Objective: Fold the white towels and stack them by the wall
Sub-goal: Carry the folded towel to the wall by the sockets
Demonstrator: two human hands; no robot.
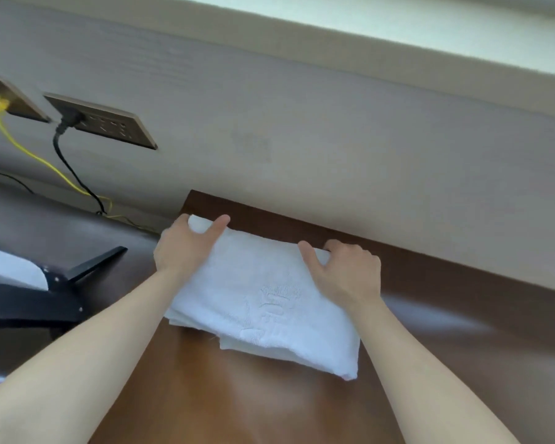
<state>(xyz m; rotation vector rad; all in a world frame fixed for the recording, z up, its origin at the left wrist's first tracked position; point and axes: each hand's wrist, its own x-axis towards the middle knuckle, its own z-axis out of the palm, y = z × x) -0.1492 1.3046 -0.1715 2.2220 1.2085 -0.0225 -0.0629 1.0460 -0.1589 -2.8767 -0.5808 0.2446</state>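
Note:
A folded white towel (pixel 263 296) with an embossed emblem lies on the brown wooden table (pixel 269 405), its far edge close to the grey wall (pixel 302 123). My left hand (pixel 183 248) grips the towel's far left corner, thumb on top. My right hand (pixel 350 270) grips the far right corner, thumb on top and fingers curled over the edge. More white layers show under the towel's near edge; I cannot tell whether they belong to another towel.
A black monitor stand (pixel 61 283) sits on a darker surface to the left. Two socket plates (pixel 103 121) are on the wall, with a black cable (pixel 74 177) and a yellow cable (pixel 29 152) hanging down behind the table.

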